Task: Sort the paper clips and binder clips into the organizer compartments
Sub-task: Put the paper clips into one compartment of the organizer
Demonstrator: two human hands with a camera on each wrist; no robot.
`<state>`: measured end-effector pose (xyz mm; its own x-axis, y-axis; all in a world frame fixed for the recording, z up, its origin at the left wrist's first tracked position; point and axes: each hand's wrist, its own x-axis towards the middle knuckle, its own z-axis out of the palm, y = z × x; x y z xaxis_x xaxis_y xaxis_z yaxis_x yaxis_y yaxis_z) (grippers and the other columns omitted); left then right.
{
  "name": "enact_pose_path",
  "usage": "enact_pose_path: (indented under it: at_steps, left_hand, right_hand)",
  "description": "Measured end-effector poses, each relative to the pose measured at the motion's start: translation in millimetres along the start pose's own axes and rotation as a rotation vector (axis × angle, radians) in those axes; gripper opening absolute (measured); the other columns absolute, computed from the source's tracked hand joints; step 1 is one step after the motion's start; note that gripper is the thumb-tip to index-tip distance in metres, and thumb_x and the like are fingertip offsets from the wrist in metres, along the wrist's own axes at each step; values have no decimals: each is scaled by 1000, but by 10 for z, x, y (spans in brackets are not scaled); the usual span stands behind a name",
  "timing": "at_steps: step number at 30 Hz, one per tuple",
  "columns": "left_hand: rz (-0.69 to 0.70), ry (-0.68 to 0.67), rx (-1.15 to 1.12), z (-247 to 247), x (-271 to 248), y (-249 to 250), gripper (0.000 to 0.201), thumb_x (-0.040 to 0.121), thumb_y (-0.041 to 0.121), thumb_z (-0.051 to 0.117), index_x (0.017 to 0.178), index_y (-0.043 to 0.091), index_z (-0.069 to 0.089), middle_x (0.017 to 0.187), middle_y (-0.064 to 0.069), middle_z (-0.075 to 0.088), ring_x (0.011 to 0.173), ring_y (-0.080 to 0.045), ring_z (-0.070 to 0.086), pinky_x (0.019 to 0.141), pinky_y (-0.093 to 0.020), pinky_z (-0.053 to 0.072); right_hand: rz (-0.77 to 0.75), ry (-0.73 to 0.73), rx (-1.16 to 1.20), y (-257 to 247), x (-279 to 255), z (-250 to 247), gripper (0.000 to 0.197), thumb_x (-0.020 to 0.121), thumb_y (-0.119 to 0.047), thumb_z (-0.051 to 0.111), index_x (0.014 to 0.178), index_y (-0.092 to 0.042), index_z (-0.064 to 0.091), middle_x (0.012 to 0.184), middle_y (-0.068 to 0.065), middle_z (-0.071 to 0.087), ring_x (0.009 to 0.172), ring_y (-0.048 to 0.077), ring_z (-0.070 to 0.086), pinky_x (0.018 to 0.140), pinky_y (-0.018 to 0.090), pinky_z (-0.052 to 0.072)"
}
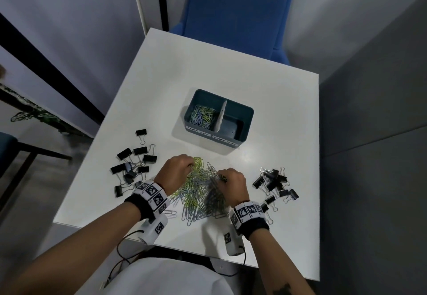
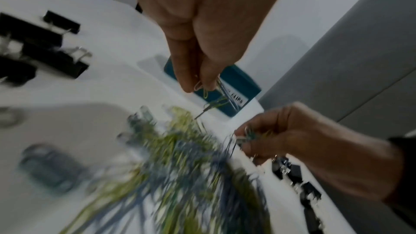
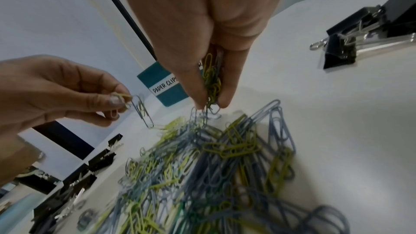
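Observation:
A heap of green, blue and grey paper clips (image 1: 203, 190) lies on the white table (image 1: 265, 86) near its front edge. My left hand (image 1: 178, 167) pinches a few paper clips (image 2: 213, 88) at the heap's far left. My right hand (image 1: 231, 179) grips a bunch of paper clips (image 3: 211, 84) just above the heap's right side. Beyond them stands the teal organizer (image 1: 245, 110). Its left compartment, labelled PAPER CLIPS (image 3: 165, 84), holds paper clips (image 1: 203, 115); its right compartment looks bare. Black binder clips lie in one group at the left (image 1: 131, 167) and another at the right (image 1: 275, 183).
A blue chair (image 1: 235, 13) stands beyond the table's far edge. A grey partition (image 1: 374, 133) runs along the right side. White sensor boxes hang under both wrists at the table's near edge (image 1: 157, 227).

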<state>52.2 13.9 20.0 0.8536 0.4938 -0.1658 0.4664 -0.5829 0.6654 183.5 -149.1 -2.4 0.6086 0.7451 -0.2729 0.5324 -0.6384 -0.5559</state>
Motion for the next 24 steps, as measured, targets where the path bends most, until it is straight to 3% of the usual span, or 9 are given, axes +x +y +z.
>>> enact_pose_path:
  at_steps: [2,7,12,15,18,22,24]
  left_hand:
    - [45,46,-15,-182,71,147,12,88,2,62,95,8,70,90,-6,68,78,-20,63,72,-34,53]
    - [142,209,-67,-709,413,537,12,88,4,63,98,7,70,93,-2,68,76,-11,61,73,-17,48]
    - [140,358,-9,-1024,970,716,15,86,3,64,98,8,71,92,-5,68,76,-12,57,74,-21,45]
    - [69,265,7,-1027,1160,676,25,84,8,69,109,7,68,98,-9,69,87,-21,62,82,-29,49]
    - [23,221,64,-948,1092,572,30,84,10,69,114,10,66,102,-9,68,92,-24,63,83,-38,52]
    - [-34,219,102,-775,699,296,16,88,9,63,101,16,69,96,-4,70,80,-20,64,71,-30,52]
    - [-82,184,84,-657,450,129,18,88,7,60,100,14,71,97,-4,72,80,-21,65,70,-27,51]
  right_hand:
    - [-3,-1,-17,17,-33,-76,7,79,-4,66,73,-9,65,74,6,63,64,21,55,58,30,44]
    - [-19,-39,-20,-2,-75,-261,10,77,-6,67,69,-9,63,66,4,63,62,20,56,57,33,49]
    - [-75,8,5,-266,-2,-591,8,77,-5,71,79,-12,74,77,6,72,74,21,65,68,30,52]
    - [-137,54,20,-490,123,-809,11,78,-4,73,82,-13,77,82,3,75,74,17,67,71,21,50]
    - [-168,96,31,-684,321,-1046,10,82,-8,72,80,-17,77,71,-3,70,63,11,62,64,20,47]
    - [-233,182,60,-980,649,-1425,11,79,-7,74,81,-17,78,73,-4,72,61,6,60,62,12,44]
    - [-229,228,72,-1117,838,-1580,13,77,-10,76,84,-20,78,77,-3,74,67,10,65,66,20,53]
